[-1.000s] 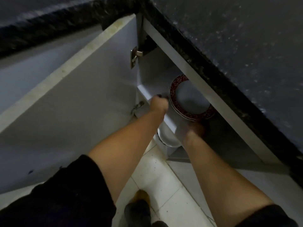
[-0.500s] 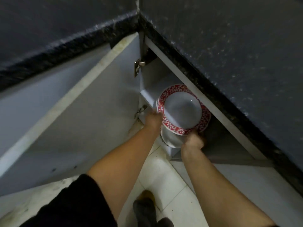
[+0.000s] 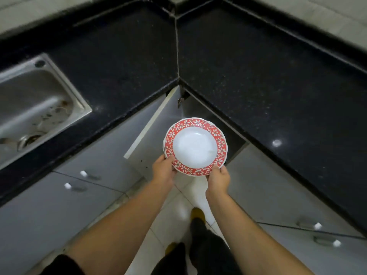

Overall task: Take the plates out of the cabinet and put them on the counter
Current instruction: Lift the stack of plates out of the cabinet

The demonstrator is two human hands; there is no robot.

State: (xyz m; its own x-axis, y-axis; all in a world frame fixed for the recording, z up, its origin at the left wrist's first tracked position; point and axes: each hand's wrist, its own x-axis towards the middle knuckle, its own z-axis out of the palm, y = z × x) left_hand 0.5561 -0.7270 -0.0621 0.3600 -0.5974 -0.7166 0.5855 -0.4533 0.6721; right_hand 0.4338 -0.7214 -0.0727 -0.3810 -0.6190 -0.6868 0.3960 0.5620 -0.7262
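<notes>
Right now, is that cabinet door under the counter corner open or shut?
Open. The cabinet door swings out from under the black counter, its pale edge showing, with the dark opening beside it behind the plates.

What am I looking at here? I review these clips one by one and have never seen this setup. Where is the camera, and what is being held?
There is no machine here. A person wears a wide-angle camera on the head, looking forward and down, so you see their own arms reaching out from the bottom of the picture. The left hand and right hand grip the near rim of a stack of plates; the top one is white with a red flowered border, and at least one more edge shows beneath it, though the count is unclear. The stack is held in the air in front of an open cabinet door, not yet set down. Around it runs a dark L-shaped counter, with a steel sink set into it on the left. Below are grey cabinet fronts and a tiled floor.
</notes>
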